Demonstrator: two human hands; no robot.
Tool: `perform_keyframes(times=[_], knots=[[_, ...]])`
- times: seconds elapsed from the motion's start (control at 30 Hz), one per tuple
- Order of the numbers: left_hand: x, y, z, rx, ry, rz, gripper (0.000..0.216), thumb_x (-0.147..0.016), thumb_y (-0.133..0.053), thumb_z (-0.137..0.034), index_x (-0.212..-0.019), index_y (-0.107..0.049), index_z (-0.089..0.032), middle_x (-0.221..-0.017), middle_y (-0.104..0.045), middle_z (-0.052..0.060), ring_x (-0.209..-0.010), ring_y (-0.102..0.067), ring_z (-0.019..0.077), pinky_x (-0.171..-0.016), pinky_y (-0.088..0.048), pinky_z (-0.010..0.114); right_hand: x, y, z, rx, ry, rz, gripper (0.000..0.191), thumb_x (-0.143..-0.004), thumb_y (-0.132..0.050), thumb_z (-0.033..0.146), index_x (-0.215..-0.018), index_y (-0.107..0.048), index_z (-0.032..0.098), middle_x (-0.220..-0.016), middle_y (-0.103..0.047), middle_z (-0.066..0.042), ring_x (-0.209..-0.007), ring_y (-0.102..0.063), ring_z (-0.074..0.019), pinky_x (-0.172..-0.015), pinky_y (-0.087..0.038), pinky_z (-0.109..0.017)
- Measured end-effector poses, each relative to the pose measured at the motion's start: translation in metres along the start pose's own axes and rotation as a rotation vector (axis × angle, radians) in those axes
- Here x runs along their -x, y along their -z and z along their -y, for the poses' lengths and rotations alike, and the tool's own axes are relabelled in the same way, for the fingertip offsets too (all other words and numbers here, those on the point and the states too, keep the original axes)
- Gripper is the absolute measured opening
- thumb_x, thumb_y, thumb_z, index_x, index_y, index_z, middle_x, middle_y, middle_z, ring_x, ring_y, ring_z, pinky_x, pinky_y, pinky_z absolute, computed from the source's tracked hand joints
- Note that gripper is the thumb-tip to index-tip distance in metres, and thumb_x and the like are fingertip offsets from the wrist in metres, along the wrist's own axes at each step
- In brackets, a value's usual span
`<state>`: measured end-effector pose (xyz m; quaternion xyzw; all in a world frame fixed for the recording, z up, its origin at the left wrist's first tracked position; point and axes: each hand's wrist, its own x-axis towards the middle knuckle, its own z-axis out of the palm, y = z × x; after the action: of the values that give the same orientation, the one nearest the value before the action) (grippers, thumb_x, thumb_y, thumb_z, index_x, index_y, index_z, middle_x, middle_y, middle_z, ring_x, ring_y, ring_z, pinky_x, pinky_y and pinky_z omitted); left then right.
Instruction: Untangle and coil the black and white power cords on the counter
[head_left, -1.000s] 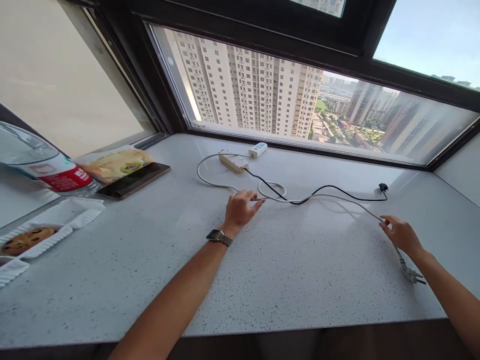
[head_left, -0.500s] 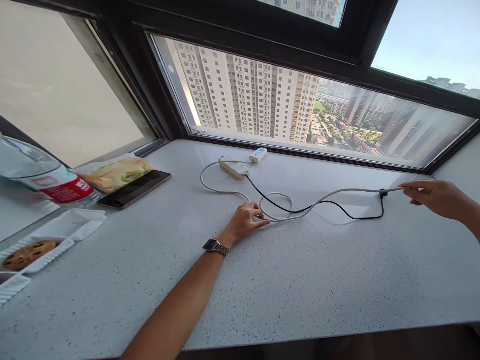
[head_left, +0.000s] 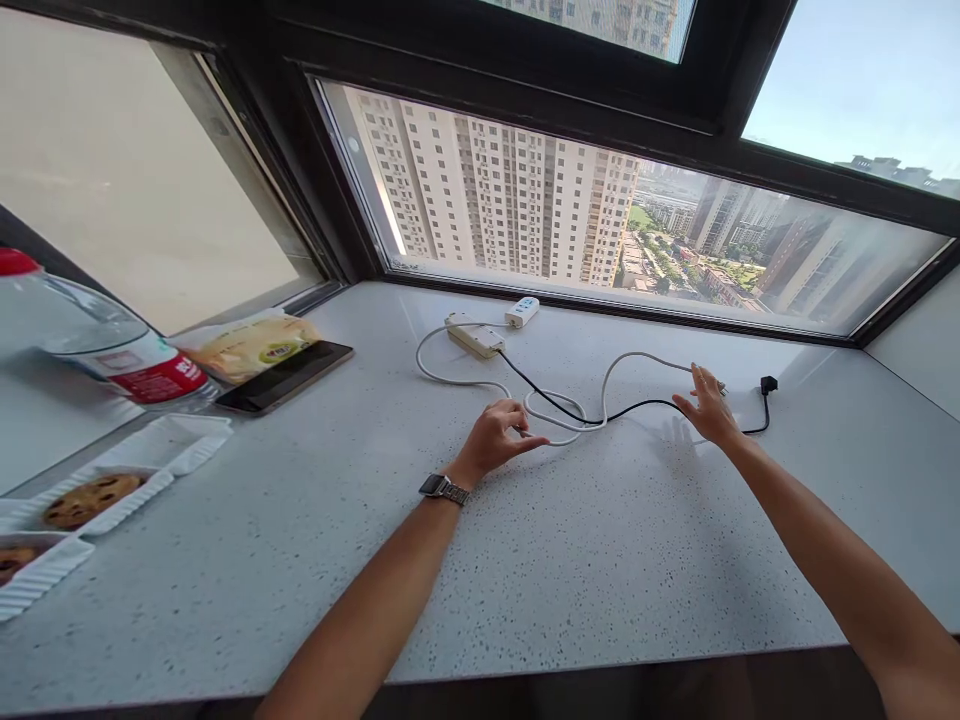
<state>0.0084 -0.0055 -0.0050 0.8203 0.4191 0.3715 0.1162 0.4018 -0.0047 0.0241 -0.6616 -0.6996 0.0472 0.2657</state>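
Note:
On the counter, my left hand [head_left: 499, 435], a watch on its wrist, has its fingers curled over a looped white power cord [head_left: 606, 385]. The cord runs under that hand and comes out by the thumb. My right hand [head_left: 709, 408] is open at the cord's far end, thumb spread and fingers stretched up beside it. Part of that end and its plug is hidden behind the hand. The white cord leads from a small white power strip [head_left: 523, 312]. A cream power strip [head_left: 474, 336] has a black cord [head_left: 645, 404], which crosses the white one and ends in a black plug [head_left: 769, 384].
On the left are a plastic bottle [head_left: 124, 345] with a red label, a yellow food packet [head_left: 255, 345], a dark phone [head_left: 289, 377] and a white tray [head_left: 191, 445] of cookies. A dark window frame [head_left: 600, 308] borders the back. The counter's front edge [head_left: 600, 668] runs below.
My right hand has moved left and let go of the white cord it held stretched to the right. The cord now bends up in a curve. My left hand stays in place on the cord.

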Motion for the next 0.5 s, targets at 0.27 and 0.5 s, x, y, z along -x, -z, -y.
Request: perform_keyframes(times=[0.27, 0.5], knots=[[-0.001, -0.003, -0.004, -0.134, 0.058, -0.093, 0.046, -0.07, -0.063, -0.062, -0.056, -0.051, -0.02, -0.061, -0.059, 0.003, -0.066, -0.054, 0.0173, -0.08, -0.043, 0.034, 0.05, -0.019, 0.003, 0.161, -0.034, -0.174, 0.07, -0.089, -0.04, 0.044, -0.149, -0.01, 0.026, -0.151, -0.018, -0.02, -0.094, -0.061, -0.0312, -0.055, -0.052, -0.036], [0.0, -0.008, -0.007, -0.14, 0.081, -0.115, 0.056, -0.069, -0.057, -0.072, -0.088, -0.062, -0.019, -0.063, -0.059, -0.001, -0.058, -0.052, 0.0136, -0.069, -0.042, 0.028, 0.057, 0.001, -0.001, 0.076, 0.052, -0.268, 0.043, -0.088, -0.042, 0.053, -0.108, -0.059, 0.019, -0.103, -0.058, -0.014, -0.069, -0.056, -0.0191, -0.054, -0.045, -0.029]])
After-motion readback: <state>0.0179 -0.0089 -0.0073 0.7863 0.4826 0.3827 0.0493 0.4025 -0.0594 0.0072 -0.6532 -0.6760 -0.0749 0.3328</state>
